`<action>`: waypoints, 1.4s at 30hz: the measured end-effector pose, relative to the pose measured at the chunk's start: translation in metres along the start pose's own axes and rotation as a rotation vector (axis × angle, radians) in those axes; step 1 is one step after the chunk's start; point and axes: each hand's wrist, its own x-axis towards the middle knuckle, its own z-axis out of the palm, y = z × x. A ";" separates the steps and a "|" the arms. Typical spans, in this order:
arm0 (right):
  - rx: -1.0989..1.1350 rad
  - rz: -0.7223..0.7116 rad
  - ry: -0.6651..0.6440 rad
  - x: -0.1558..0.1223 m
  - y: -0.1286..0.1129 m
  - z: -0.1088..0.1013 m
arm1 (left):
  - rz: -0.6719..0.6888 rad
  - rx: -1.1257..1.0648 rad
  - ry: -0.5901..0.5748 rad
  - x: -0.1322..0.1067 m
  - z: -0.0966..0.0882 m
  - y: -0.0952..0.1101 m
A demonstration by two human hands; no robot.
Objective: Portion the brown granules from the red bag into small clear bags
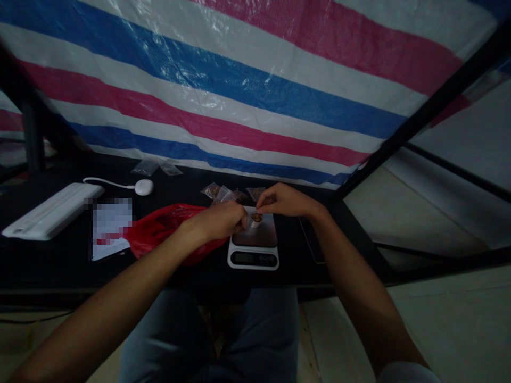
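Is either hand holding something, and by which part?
This cannot be told: the right hand is at the small cup, the left hand beside it; grips unclear.

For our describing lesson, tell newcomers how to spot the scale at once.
Below the striped sheet stands a black table. On it, just right of the red bag, sits the scale, flat and white-bodied, set apart by the dark display panel along its near edge.
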 end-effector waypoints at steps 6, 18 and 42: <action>-0.003 -0.043 0.057 -0.013 0.002 0.015 | -0.009 0.008 0.125 0.001 -0.020 0.003; 0.119 0.001 0.261 -0.030 0.029 0.037 | 0.049 -0.125 0.184 0.017 -0.009 0.011; 0.232 -0.051 0.379 -0.032 0.041 0.054 | 0.161 -0.225 0.248 0.017 0.002 0.005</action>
